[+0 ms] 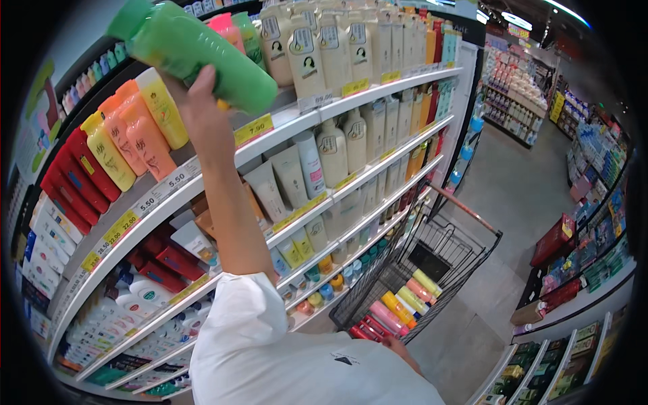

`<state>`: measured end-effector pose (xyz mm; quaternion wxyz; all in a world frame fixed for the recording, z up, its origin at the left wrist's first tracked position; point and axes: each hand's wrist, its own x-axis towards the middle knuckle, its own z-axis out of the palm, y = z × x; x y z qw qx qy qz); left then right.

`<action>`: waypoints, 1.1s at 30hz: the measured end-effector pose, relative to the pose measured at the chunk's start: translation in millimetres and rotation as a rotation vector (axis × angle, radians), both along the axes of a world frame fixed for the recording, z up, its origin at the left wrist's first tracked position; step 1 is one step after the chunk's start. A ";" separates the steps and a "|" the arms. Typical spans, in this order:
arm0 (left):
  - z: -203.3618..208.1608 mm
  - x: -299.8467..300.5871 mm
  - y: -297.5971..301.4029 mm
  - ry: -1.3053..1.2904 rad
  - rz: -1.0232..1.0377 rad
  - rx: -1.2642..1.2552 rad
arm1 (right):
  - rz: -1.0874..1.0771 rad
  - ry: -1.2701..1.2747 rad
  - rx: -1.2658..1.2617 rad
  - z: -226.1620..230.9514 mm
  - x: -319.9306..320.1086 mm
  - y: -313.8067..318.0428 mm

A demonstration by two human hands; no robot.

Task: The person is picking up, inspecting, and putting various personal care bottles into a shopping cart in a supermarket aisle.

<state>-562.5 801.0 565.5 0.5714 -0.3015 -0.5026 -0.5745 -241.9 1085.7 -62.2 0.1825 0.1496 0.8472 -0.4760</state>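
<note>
My left hand is raised to the upper shelf, closed around a large green plastic bottle. The bottle tilts, with its green cap toward the upper left. Beside that hand stand yellow bottles and orange bottles, and a pink bottle is behind the green one. My right hand is low, beside the near end of a black wire shopping cart. My body partly covers that hand, and its fingers do not show clearly. Red, pink and yellow bottles lie in the cart.
White shelves curve across the left, packed with cream pump bottles, red bottles and tubes. Grey floor runs past the cart. Stocked shelves line the right side. A display rack stands at the back.
</note>
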 end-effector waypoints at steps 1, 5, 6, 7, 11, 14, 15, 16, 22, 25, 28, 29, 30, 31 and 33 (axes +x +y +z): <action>-13.8 6.3 14.1 -0.035 -0.017 -0.020 | -0.016 0.040 -0.046 -7.8 -5.2 6.1; -83.2 47.2 39.8 -0.288 -1.642 -0.044 | -0.027 0.403 -0.180 111.2 -49.6 5.8; -109.1 39.1 47.1 -0.405 -1.752 0.067 | -0.089 0.249 -0.360 190.3 -61.2 -1.2; -130.3 31.7 65.1 -0.484 -1.799 0.093 | -0.091 0.217 -0.381 247.1 -67.5 -3.3; -207.5 23.4 126.0 -0.864 -2.120 0.161 | 0.030 0.555 -0.152 358.8 -78.1 2.4; -260.7 24.9 151.8 -1.071 -2.350 0.223 | -0.046 0.604 -0.130 376.4 -82.1 2.0; -275.9 28.4 160.5 -1.122 -2.398 0.232 | -0.058 0.596 -0.144 376.4 -83.6 3.5; -292.1 29.1 168.7 -1.198 -2.399 0.272 | -0.106 0.576 -0.138 372.5 -89.3 8.0; -389.6 47.5 173.7 -1.707 -1.788 -0.343 | -0.349 0.525 -0.265 265.2 -84.1 6.3; -468.4 55.8 167.3 -1.530 -1.245 -0.995 | -0.869 0.315 -0.795 181.9 -87.7 -22.5; -497.6 64.4 148.9 -1.176 -1.033 -1.538 | -0.967 -0.158 -1.214 122.9 -99.7 -36.7; -495.4 67.4 142.1 -0.943 -0.863 -1.863 | -0.990 -0.166 -1.229 105.9 -105.0 -47.6; -507.5 72.5 132.3 -0.898 -0.823 -1.952 | -1.069 -0.123 -1.194 90.9 -110.0 -59.4; -523.3 70.2 123.3 -0.908 -0.825 -1.965 | -1.131 -0.083 -1.157 77.0 -114.4 -67.6; -546.9 59.0 108.8 -0.706 -0.871 -1.960 | -1.196 -0.203 -1.203 48.5 -116.5 -75.1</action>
